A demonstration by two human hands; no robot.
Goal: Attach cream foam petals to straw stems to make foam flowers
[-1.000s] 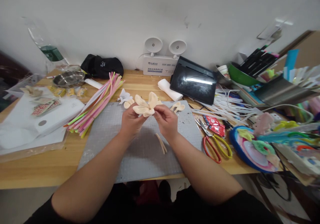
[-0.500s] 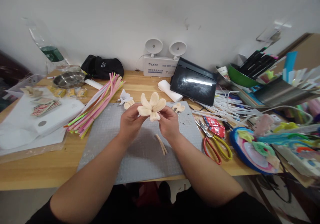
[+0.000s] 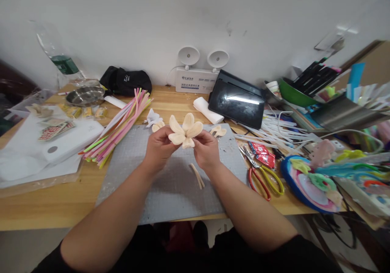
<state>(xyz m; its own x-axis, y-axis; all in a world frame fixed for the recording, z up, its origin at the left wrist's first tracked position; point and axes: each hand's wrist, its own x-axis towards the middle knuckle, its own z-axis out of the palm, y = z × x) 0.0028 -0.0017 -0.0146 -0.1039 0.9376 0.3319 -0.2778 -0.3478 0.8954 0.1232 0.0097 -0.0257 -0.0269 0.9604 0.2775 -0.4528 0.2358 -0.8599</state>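
A cream fuzzy flower (image 3: pixel 185 131) with several petals is held up over the grey cutting mat (image 3: pixel 179 200). My left hand (image 3: pixel 159 148) pinches its left side, and my right hand (image 3: pixel 207 149) grips it from the right. Below the flower, a few short cream strips (image 3: pixel 197 176) lie on the mat. Behind my left hand are a white flower piece (image 3: pixel 152 118) and a cream petal piece (image 3: pixel 157 126). Another cream piece (image 3: pixel 218 131) rests beyond my right hand, near the mat's back edge.
Colourful pipe cleaners (image 3: pixel 118 128) lie left of the mat. On the right are scissors with red and yellow handles (image 3: pixel 258 175), red packets (image 3: pixel 262 154), a blue-rimmed round tray (image 3: pixel 286 183) and white stems (image 3: pixel 283 131). A black tablet-like panel (image 3: pixel 236 102) leans behind.
The flower's upper-left petals have shifted slightly, with the left one leaning further outward. Both hands keep hold of it in nearly the same place.
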